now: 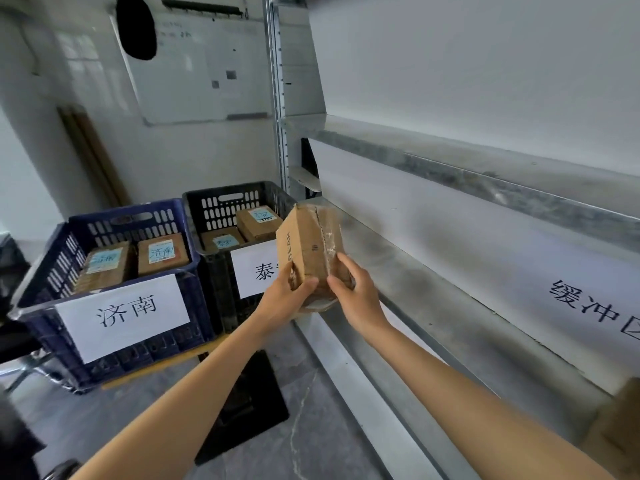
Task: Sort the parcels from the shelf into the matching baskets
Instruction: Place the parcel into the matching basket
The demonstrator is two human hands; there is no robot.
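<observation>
Parcel marked BEAR | left hand, right hand fingers grip it | blue basket 济南

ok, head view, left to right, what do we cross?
blue basket → black basket → held parcel → shelf sign → box at the right edge

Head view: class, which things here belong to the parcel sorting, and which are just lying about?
Belong to the job: parcel, gripped by the left hand and right hand; blue basket; black basket; shelf.
Lying about: whiteboard; wooden boards leaning on the wall; black crate on the floor.
</observation>
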